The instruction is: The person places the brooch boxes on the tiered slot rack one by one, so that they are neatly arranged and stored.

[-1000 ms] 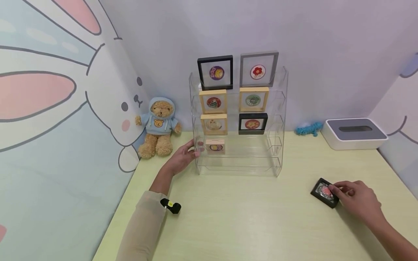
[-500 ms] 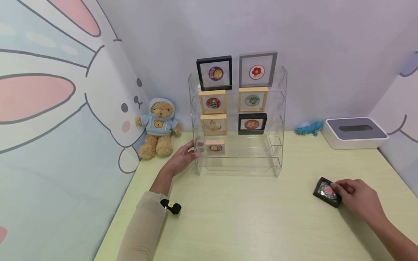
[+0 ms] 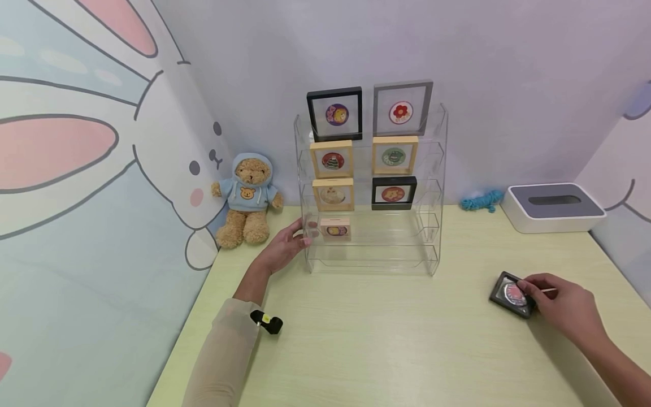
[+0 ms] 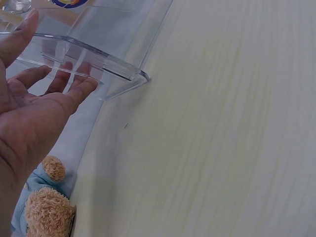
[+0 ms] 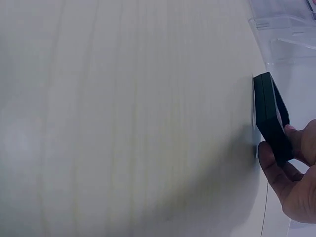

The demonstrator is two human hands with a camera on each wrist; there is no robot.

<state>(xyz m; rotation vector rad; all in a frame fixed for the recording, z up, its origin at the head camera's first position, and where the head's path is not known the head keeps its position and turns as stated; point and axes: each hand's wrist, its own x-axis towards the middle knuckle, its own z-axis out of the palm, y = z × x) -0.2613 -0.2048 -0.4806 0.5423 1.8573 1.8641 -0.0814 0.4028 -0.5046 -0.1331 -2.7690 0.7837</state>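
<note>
My right hand (image 3: 567, 305) pinches the near right side of a small black picture frame (image 3: 511, 294) with a round red-pink badge behind its clear window. In the right wrist view the frame (image 5: 270, 116) is tilted at an angle to the table, thumb on its face and fingers beneath. My left hand (image 3: 281, 249) holds the left side panel of a clear acrylic display rack (image 3: 376, 263), and its fingers (image 4: 85, 88) show partly through the plastic. Several framed badges stand on the rack's tiers, among them a black frame (image 3: 393, 193) and a small wooden frame (image 3: 335, 229) lowest left.
A teddy bear (image 3: 249, 198) in a blue hoodie sits left of the rack, against the wall. Behind my right hand stand a blue yarn bundle (image 3: 482, 200) and a white tissue box (image 3: 553, 208) with a grey top. The pale wooden table (image 3: 386, 339) stretches in front.
My right hand has moved slightly right and away from me with the black picture frame, tilting it up a little. The left hand stays at the rack.
</note>
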